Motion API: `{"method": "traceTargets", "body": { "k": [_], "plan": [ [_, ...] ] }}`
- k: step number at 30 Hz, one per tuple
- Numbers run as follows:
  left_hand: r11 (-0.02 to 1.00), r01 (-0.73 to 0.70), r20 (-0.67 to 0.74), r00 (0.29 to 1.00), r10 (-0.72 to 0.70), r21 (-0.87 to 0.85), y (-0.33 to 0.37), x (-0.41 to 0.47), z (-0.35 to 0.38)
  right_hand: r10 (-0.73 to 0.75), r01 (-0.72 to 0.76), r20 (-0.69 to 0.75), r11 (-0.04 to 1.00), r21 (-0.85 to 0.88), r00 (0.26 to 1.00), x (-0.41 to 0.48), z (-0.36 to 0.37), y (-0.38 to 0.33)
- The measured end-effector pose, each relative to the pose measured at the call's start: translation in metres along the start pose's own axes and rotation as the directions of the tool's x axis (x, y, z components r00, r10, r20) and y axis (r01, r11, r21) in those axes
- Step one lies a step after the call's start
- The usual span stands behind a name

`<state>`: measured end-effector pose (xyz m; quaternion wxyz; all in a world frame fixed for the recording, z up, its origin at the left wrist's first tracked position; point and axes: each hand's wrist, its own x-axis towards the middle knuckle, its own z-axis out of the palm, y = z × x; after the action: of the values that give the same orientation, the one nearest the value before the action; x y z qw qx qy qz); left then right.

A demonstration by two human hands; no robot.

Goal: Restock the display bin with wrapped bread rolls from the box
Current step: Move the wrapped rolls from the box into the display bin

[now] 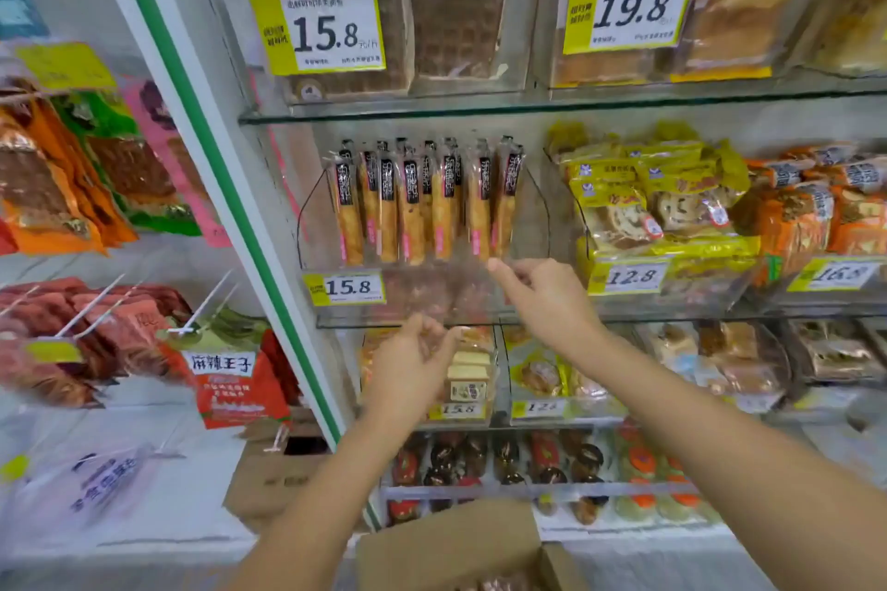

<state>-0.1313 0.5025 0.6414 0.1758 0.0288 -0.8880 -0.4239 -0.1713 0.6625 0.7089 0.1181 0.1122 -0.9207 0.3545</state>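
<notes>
Several long wrapped bread rolls [422, 202] stand upright in a clear display bin [533, 230] on the middle glass shelf, above a 15.8 price tag [346, 288]. My right hand [537, 298] is raised just below the bin's front wall, index finger pointing at its lower edge, holding nothing. My left hand [413, 370] hovers lower and to the left, fingers loosely curled and empty. The open cardboard box [456, 547] sits at the bottom of the view, with a few wrapped items barely visible inside.
Neighbouring bins hold yellow-wrapped pastries [648, 206] and orange packs [806, 211] to the right. Waffle bread [456, 24] fills the shelf above, small cakes [468, 374] the shelf below. A green-edged post [230, 187] divides off hanging snack packs [72, 187] on the left.
</notes>
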Motion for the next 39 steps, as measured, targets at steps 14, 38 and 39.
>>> {"method": "traceTargets", "body": {
  "k": [14,38,39],
  "plan": [
    [0.768,0.576,0.372,0.672,-0.640,0.281,-0.198,-0.200,0.102,0.537,-0.370,0.600,0.844,-0.389,0.594,-0.188,0.203,0.211],
    [0.572,0.727,0.578,0.297,-0.760,0.380,-0.544,-0.380,0.468,0.388,0.181,0.893,0.885,-0.430,0.227,-0.360,0.552,0.582],
    [0.583,0.724,0.588,0.304,-0.750,0.369,-0.549,-0.385,0.480,0.383,0.208,0.895,0.879,-0.429,0.230,-0.365,0.558,0.588]
  ]
}}
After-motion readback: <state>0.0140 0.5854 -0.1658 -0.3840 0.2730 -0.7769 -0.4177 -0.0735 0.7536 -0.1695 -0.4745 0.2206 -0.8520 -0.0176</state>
